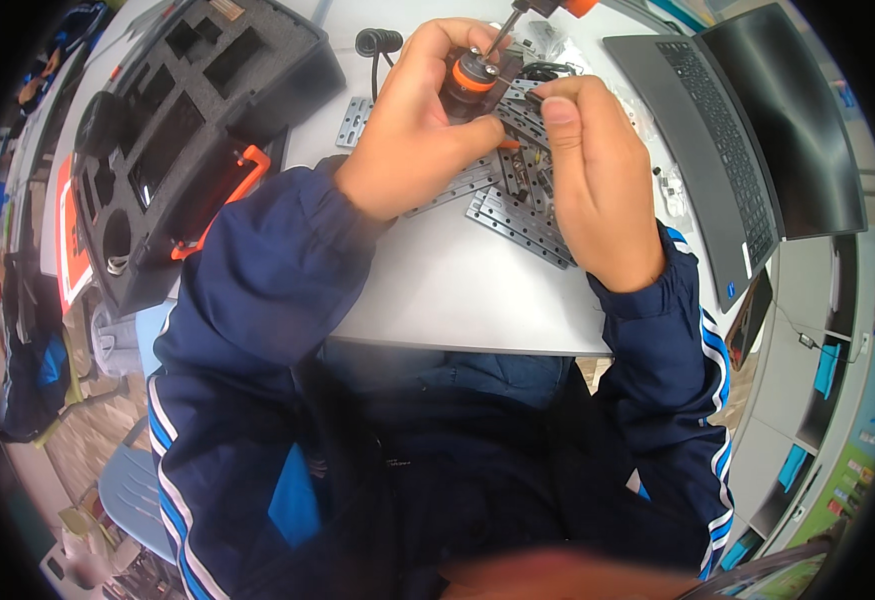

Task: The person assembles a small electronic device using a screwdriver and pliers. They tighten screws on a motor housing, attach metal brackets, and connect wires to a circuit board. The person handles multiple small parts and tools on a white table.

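My left hand (pixel 412 130) is closed around a black round part with an orange ring (pixel 473 78); screw heads show on its top face. A screwdriver (pixel 503 34) comes down from the top edge, its shaft tip at that face. Its orange and black handle is cut off by the frame, so whatever holds it is out of view. My right hand (pixel 602 170) pinches a small dark piece (pixel 534 98) between thumb and forefinger, just right of the round part. Grey perforated metal bars (pixel 517 225), joined into a frame, lie under both hands.
A black case with cut foam (pixel 172 130) and orange latches stands at the left. An open laptop (pixel 702 130) sits to the right. A coiled black cable (pixel 377 42) and small loose parts (pixel 670 190) lie on the white table (pixel 437 290). A blue chair (pixel 137 495) is lower left.
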Motion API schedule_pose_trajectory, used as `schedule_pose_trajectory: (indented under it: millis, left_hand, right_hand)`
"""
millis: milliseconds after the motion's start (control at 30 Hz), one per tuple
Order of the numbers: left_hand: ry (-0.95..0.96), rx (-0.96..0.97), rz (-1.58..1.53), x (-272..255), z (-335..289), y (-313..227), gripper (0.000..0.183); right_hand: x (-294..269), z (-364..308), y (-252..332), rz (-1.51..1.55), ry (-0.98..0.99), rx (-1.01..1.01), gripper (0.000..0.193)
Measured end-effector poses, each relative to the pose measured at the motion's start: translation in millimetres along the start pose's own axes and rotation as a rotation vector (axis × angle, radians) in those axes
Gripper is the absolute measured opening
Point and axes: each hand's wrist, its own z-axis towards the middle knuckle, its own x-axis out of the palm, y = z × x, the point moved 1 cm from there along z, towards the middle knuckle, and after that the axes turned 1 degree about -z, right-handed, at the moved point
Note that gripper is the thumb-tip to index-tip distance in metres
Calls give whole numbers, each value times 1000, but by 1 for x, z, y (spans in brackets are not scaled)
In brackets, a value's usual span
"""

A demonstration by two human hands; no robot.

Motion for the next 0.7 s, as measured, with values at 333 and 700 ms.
schedule_pose_trajectory:
  millis: [333, 700]
  left_hand:
    - [-31, 102, 113, 1, -1, 6, 51]
    - [-32, -14, 79, -4, -2, 4, 50]
  right_hand:
    - [-3, -2, 0, 141, -1, 36, 13]
    - [-6, -2, -3, 84, -66, -11, 22]
